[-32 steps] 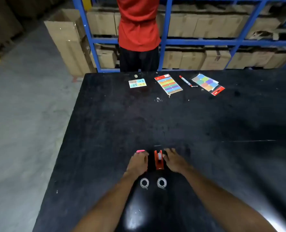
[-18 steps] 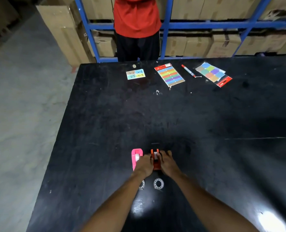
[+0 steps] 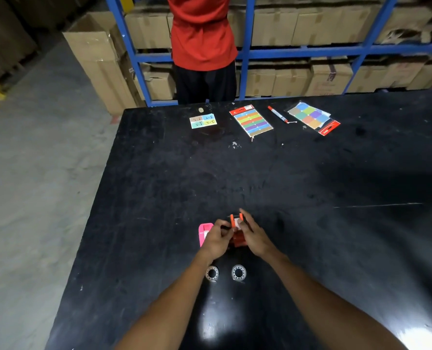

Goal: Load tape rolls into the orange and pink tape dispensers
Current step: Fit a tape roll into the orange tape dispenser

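Note:
The orange tape dispenser stands on the black table between my two hands. My left hand grips its left side and my right hand grips its right side, thumb on the white part inside it. The pink tape dispenser stands just left of my left hand, partly hidden by it. Two clear tape rolls lie flat nearer to me: one roll under my left wrist and another roll to its right.
At the table's far edge lie a small card, a pack of coloured labels, a red marker and a second label pack. A person in a red shirt stands behind the table by blue shelving with cardboard boxes.
My left hand left the pink dispenser and joined my right hand on the orange dispenser. The pink dispenser now shows at the left. The camera tilted, shifting the scene.

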A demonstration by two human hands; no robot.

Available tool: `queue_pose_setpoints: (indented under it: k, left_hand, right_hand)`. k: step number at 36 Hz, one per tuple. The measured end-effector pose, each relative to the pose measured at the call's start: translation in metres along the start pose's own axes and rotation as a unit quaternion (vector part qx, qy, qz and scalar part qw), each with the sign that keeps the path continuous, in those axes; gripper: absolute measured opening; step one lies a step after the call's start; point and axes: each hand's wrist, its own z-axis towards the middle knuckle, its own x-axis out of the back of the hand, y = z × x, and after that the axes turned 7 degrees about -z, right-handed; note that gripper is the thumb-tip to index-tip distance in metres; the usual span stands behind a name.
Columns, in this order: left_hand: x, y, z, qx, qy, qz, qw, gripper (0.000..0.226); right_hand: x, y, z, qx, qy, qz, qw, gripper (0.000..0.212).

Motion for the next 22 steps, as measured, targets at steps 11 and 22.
queue_pose_setpoints:
  k: [11,22]
  left_hand:
    - [0.009,0.018,-0.012,0.026,-0.055,-0.104,0.993,0.033]
    - [0.012,0.025,-0.007,0.065,-0.086,-0.162,0.981,0.030]
  right_hand:
    - [0.005,-0.013,-0.010,0.059,0.046,-0.081,0.994,0.053]
    - [0.013,-0.007,-0.005,0.087,0.050,-0.092,0.991,0.060]
